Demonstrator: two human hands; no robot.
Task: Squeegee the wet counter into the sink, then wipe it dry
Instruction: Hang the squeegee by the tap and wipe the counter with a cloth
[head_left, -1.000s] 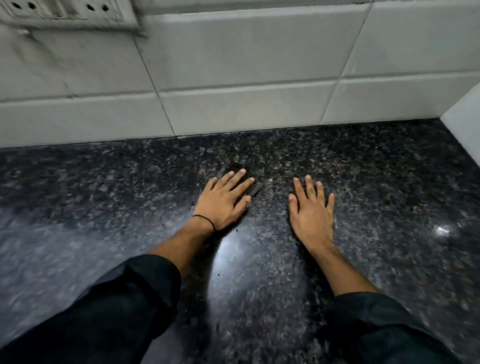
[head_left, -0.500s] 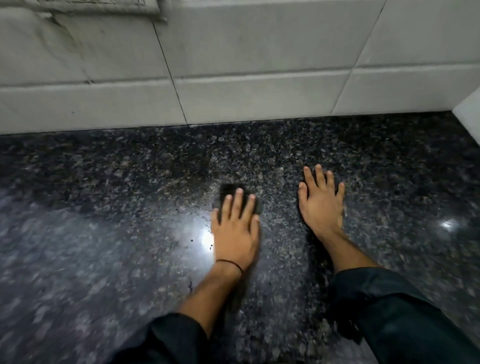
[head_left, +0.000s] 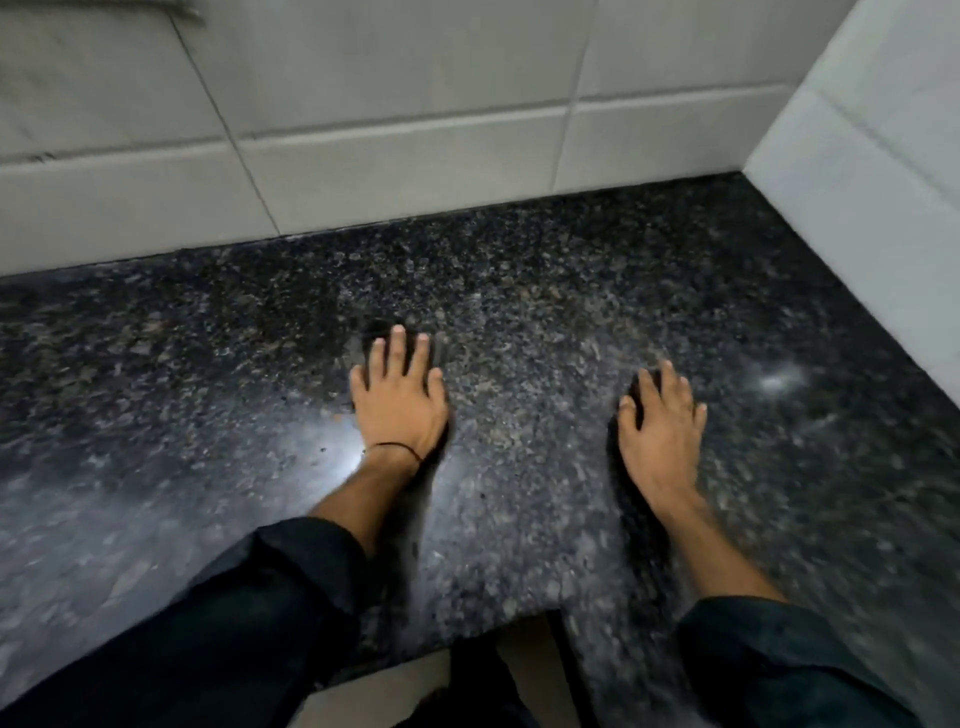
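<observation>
The dark speckled granite counter (head_left: 545, 312) fills the view, and its surface shines. My left hand (head_left: 400, 400) lies flat on it with fingers spread, a thin black band at the wrist. It presses on what looks like a dark cloth (head_left: 376, 332), of which only a blurred edge shows past the fingertips. My right hand (head_left: 660, 431) rests flat on the counter further right, palm down, with nothing under it. No squeegee or sink is in view.
A white tiled backsplash (head_left: 395, 171) runs along the back of the counter. A white side wall (head_left: 857, 197) closes it at the right. The counter's front edge (head_left: 467, 629) shows at the bottom, with tan floor (head_left: 389, 691) below it.
My left hand slid toward me, then forward and left again, with the dark patch staying under its fingertips. My right hand stayed planted. The view shifted right, bringing in the side wall.
</observation>
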